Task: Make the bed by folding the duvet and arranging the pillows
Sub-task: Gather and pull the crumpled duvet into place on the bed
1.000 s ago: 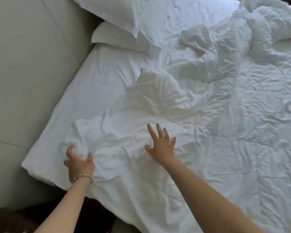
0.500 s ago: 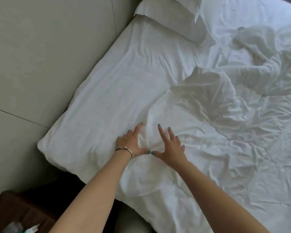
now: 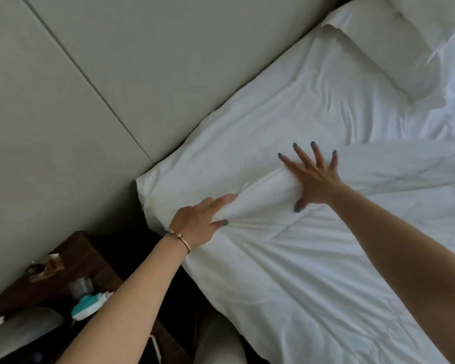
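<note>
- The left hand [image 3: 197, 222], with a thin gold bangle [image 3: 180, 239] on its wrist, pinches a raised ridge of the crumpled white fabric duvet [image 3: 313, 271] between its thumb and its extended fingers, near the corner of the bed
- The right hand [image 3: 314, 177] lies flat with fingers spread wide and straight, teal nails showing, palm pressing the far end of the same ridge; it grips nothing
- The ridge of cloth runs between the two hands, from the left thumb up to the right palm
- Beyond the right fingertips lies the smooth white fitted sheet [image 3: 286, 122], with the duvet's edge curving away to the right of them
- Well past the right fingertips, at the top of the bed, two white pillows [image 3: 384, 46] lie stacked against the pale grey panelled headboard wall [image 3: 90, 88]
- Below the left wrist stands a dark wooden bedside table [image 3: 71, 261] with small blurred items on it, among them a teal and white object [image 3: 88, 306]
</note>
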`<state>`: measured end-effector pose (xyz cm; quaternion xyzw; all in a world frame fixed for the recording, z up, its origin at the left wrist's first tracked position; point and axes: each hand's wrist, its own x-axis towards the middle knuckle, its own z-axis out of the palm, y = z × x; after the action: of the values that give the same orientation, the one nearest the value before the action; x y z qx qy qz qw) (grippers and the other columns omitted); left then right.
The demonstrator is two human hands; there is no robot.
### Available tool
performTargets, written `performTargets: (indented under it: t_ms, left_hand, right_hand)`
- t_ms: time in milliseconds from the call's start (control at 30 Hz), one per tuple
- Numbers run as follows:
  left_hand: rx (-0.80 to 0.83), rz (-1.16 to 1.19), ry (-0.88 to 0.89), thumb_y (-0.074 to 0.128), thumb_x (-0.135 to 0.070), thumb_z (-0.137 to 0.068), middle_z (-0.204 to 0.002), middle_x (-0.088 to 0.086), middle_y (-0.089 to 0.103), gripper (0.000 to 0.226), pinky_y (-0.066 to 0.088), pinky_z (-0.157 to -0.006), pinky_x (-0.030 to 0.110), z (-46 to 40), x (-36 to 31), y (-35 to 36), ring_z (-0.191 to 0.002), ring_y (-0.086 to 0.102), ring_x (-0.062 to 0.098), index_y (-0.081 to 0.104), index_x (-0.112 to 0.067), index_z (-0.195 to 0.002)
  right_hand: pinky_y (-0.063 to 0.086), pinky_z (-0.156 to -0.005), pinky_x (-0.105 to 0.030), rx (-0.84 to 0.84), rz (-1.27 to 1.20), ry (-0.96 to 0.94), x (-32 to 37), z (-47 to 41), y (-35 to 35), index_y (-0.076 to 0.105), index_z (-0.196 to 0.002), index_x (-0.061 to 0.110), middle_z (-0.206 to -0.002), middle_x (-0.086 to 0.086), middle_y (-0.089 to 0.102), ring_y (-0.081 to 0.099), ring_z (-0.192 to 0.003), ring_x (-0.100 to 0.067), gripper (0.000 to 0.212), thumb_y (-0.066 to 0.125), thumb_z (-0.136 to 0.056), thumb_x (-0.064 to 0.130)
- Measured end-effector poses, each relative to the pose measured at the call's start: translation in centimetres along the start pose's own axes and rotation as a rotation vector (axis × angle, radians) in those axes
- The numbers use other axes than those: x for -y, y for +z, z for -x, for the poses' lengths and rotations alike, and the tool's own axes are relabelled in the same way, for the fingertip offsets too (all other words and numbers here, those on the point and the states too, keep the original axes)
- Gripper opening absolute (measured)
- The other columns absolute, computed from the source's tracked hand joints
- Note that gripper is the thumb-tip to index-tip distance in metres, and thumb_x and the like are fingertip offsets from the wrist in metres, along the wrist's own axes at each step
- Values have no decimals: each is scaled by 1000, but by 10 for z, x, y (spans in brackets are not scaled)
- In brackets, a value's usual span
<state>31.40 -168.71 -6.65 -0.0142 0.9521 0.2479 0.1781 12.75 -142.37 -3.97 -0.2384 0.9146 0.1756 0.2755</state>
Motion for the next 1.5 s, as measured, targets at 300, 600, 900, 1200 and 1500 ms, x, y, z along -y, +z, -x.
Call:
performTargets:
  t_ms: [300,600,900,1200,1500]
  left_hand:
    - [-102,106,-146,47,-60,-89,-120,-11,55,56,52,-78,35,35,47,-35,-97,63,17,15,-62,-136]
    - [48,48,-549,63,-46,-84,-129,5,45,81,42,-90,36,21,75,13,-114,52,28,12,-46,-147]
    - [-97,-144,81,34,-59,-87,-160,8,11,63,8,-116,55,-67,-52,62,-147,7,30,29,-40,-147]
    - [-58,-287,-86,37,-71,-76,-158,20,10,75,-6,-112,59,-85,-81,105,-145,6,41,30,-41,-145]
    - [220,-205,-38,40,-42,-77,-146,28,37,77,20,-108,52,20,-168,168,-136,26,40,32,-1,-142]
  right_hand:
    - [25,-82,-40,-431,-366,-22,54,-13,-41,64,-97,24,-85,11,53,49,-98,-27,52,88,-54,41]
    - [0,-111,-68,-248,-211,14,121,-38,11,28,-142,34,-149,-5,22,13,-140,-33,89,77,-69,45]
    - [-1,-116,-57,-53,-854,637,88,36,99,-14,-153,26,-162,-4,-16,-15,-148,-29,120,51,-70,82]
    - [-7,-117,-55,17,-676,454,40,87,132,-11,-147,50,-160,14,-17,-18,-148,-24,78,33,-87,73]
    - [-1,-119,-45,77,-958,600,91,207,179,-4,-153,39,-161,10,-16,-14,-148,-15,71,39,-96,46]
